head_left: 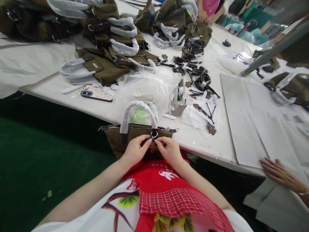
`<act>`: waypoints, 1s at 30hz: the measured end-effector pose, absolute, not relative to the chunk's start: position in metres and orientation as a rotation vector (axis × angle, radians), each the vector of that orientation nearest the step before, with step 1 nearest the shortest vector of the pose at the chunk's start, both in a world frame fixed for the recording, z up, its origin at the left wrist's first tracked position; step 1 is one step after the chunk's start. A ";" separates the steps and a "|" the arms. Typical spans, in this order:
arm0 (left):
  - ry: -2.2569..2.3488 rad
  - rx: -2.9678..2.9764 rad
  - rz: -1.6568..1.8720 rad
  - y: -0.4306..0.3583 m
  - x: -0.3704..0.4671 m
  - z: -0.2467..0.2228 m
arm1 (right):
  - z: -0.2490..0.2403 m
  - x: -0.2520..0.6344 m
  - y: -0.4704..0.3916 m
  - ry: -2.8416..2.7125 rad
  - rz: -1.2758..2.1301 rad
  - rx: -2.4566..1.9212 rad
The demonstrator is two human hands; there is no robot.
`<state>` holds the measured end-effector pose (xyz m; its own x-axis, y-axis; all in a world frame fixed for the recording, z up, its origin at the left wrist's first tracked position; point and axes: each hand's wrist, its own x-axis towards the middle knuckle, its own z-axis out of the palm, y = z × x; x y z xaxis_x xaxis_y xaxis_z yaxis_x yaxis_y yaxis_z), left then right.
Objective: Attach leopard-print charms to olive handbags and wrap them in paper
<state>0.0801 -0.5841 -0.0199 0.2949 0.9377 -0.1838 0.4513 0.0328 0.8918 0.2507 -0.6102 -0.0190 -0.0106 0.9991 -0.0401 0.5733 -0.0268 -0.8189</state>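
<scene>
An olive-brown bag (113,137) with two white-wrapped handles (125,119) is held upright against the table's front edge. At its upper front, below a silver ring (154,134), hangs a leopard-print charm (153,147). My left hand (136,149) pinches the charm's dark cord just left of the ring. From the right, my right hand (169,149) has thumb and forefinger pinched together beside the ring and the charm; what lies between those fingertips is too small to make out.
Olive bags (108,71) are piled along the back left, near a phone (96,92). Clear plastic bags (142,88) lie behind the held bag. Dark straps and charms (202,80) are spread right of centre. Another person's hand (281,172) rests on grey sheets (243,129) at the right.
</scene>
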 end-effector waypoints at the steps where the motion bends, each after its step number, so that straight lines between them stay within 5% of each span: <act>1: 1.315 1.580 0.629 -0.585 0.081 -0.020 | -0.019 0.251 -0.609 -1.638 0.906 -1.658; 20: 1.371 1.713 0.760 -0.594 0.085 -0.020 | -0.011 0.251 -0.599 -1.687 0.943 -1.703; 30: 1.325 1.167 0.798 -0.582 0.092 -0.027 | -0.016 0.252 -0.595 -1.683 0.900 -1.740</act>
